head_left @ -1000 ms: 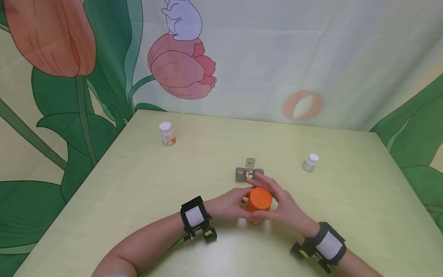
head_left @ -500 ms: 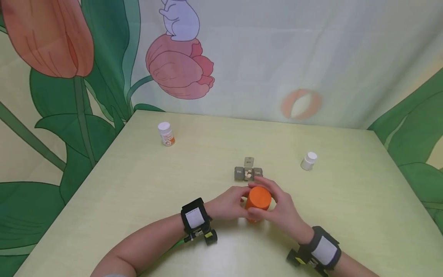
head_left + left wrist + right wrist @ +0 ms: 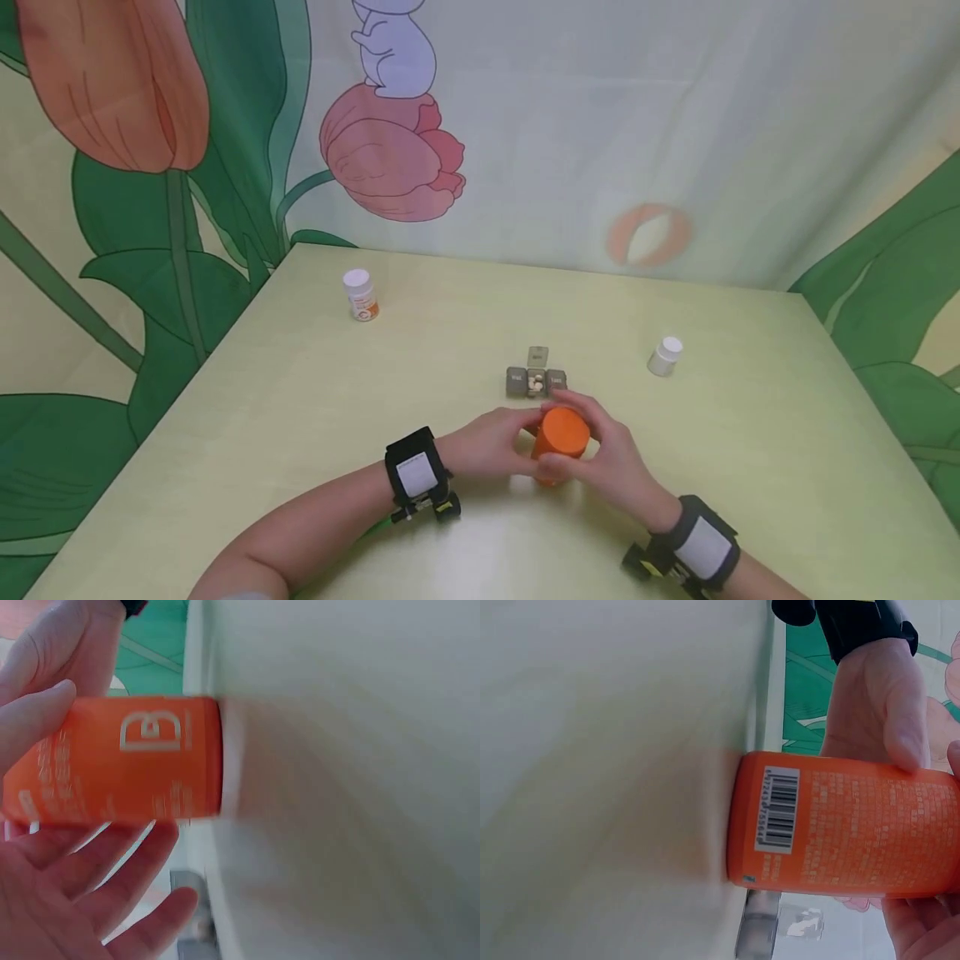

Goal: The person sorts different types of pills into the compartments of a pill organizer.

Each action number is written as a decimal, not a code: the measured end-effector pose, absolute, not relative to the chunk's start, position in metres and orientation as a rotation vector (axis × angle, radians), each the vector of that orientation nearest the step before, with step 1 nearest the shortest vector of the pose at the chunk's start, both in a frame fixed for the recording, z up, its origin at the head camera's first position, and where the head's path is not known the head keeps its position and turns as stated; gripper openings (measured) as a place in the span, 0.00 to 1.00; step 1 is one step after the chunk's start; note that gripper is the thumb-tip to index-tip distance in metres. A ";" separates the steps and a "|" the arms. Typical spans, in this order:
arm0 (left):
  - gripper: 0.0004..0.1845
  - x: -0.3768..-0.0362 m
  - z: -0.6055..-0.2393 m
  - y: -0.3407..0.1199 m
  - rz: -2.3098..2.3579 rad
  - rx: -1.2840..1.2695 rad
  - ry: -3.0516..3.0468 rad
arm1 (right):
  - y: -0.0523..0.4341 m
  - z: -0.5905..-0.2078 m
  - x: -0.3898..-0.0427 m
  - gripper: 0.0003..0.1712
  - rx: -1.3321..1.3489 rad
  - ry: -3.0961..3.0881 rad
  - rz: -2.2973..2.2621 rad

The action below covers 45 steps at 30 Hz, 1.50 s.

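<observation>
Both hands hold an upright orange bottle [image 3: 564, 432] near the middle of the table. My left hand [image 3: 491, 442] grips it from the left. My right hand [image 3: 618, 462] curls round its upper part from the right, thumb in front and fingers behind. White lettering marks the bottle [image 3: 161, 776] in the left wrist view, and a barcode shows on the bottle [image 3: 847, 825] in the right wrist view. Its base is at or very near the tabletop. Just behind stands a small grey pill organizer [image 3: 516, 382]; its middle lid is raised and pale tablets [image 3: 536, 383] lie in that compartment.
A white bottle with an orange-marked label [image 3: 362, 297] stands at the back left of the pale table [image 3: 300, 400]. To the right is a smaller white bottle [image 3: 665, 357]. Behind the table hangs a printed curtain [image 3: 555, 150]. Each wrist wears a strapped-on camera.
My right wrist has shifted slightly left and toward me, and its thumb has moved a little on the orange bottle. The left hand keeps its hold. The head view has shifted slightly.
</observation>
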<state>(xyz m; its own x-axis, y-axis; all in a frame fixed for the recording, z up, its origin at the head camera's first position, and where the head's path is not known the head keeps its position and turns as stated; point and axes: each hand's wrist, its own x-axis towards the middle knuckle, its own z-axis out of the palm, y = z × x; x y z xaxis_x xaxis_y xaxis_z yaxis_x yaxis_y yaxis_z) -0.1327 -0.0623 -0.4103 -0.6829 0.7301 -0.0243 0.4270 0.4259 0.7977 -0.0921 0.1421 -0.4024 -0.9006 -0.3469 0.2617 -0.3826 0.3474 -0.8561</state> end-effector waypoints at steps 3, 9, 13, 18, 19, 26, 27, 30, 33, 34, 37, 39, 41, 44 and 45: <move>0.28 -0.137 -0.407 -0.069 1.087 1.029 2.350 | 0.150 -0.403 -0.096 0.39 0.655 -2.577 1.559; 0.23 -0.144 -0.400 -0.080 1.073 1.069 2.382 | 0.180 -0.403 -0.109 0.35 0.538 -2.595 1.518; 0.21 -0.146 -0.400 -0.084 1.079 1.088 2.400 | 0.205 -0.403 -0.120 0.35 0.459 -2.559 1.471; 0.21 -0.149 -0.401 -0.087 1.081 1.116 2.420 | 0.241 -0.399 -0.132 0.37 0.240 -2.634 1.359; 0.21 -0.149 -0.400 -0.087 1.081 1.115 2.423 | 0.249 -0.398 -0.135 0.38 0.193 -2.656 1.332; 0.20 -0.150 -0.398 -0.090 1.100 1.067 2.425 | 0.290 -0.394 -0.153 0.40 -0.008 -2.712 1.225; 0.19 -0.150 -0.398 -0.090 1.104 1.061 2.421 | 0.294 -0.394 -0.156 0.40 -0.026 -2.714 1.229; 0.19 -0.150 -0.399 -0.091 1.111 1.058 2.415 | 0.303 -0.394 -0.163 0.42 -0.067 -2.717 1.255; 0.19 -0.151 -0.400 -0.091 1.116 1.053 2.423 | 0.308 -0.393 -0.168 0.44 -0.093 -2.721 1.280; 0.19 -0.151 -0.400 -0.092 1.118 1.047 2.430 | 0.309 -0.393 -0.169 0.45 -0.100 -2.725 1.282; 0.19 -0.154 -0.399 -0.095 1.096 1.024 2.488 | 0.306 -0.390 -0.169 0.47 -0.115 -2.735 1.247; 0.20 -0.159 -0.397 -0.098 1.038 1.002 2.567 | 0.297 -0.386 -0.165 0.45 -0.062 -2.696 1.131; 0.22 -0.168 -0.395 -0.101 0.958 0.978 2.657 | 0.283 -0.382 -0.162 0.41 0.066 -2.597 0.997; 0.25 -0.185 -0.394 -0.101 0.842 0.932 2.764 | 0.254 -0.378 -0.163 0.33 0.324 -2.424 0.778; 0.26 -0.191 -0.396 -0.100 0.808 0.925 2.783 | 0.244 -0.378 -0.166 0.32 0.405 -2.396 0.737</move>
<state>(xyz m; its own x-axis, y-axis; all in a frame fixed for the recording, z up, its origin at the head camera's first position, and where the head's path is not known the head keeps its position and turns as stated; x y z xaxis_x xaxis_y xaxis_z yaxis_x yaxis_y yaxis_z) -0.1908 -0.1002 -0.3956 -0.8105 0.5816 0.0701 0.5288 0.6748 0.5148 -0.1657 0.2438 -0.3776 -0.7774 -0.1102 0.6193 -0.4391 0.8000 -0.4089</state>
